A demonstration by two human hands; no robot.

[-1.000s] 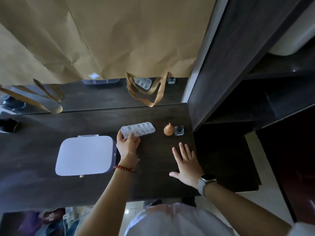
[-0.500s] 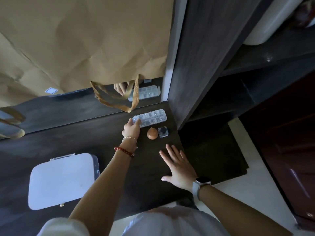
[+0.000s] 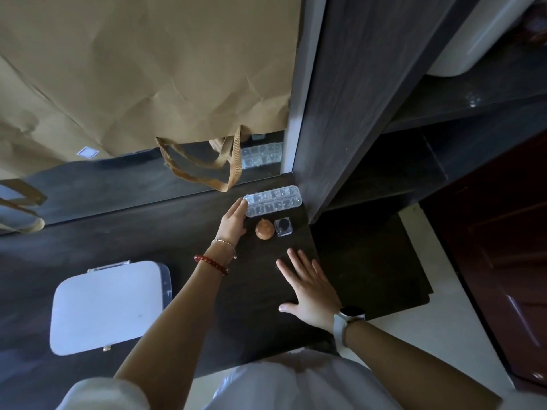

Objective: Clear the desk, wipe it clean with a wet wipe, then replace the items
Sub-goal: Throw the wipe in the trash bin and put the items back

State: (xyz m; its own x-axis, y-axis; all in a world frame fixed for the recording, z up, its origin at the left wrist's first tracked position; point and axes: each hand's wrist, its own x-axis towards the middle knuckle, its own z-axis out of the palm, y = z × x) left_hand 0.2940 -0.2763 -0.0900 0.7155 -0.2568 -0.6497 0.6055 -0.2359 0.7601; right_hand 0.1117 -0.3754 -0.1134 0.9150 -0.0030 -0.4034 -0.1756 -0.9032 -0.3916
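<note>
clear compartment box – two rows of cells, small unclear bits inside, at desk far right corner, against the dark side panel | left hand straight fingers touching its left end | right hand flat, released, near desk's right edge | one orange figure, one small clear cube, one white case – well apart

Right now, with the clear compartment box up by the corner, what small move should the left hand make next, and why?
Probably lift the left hand away. The clear plastic compartment box already lies flat in the back right corner of the dark wooden desk, behind the small orange gourd-shaped ornament and small clear cube with a dark centre; only straight fingertips touch its left end.
</note>
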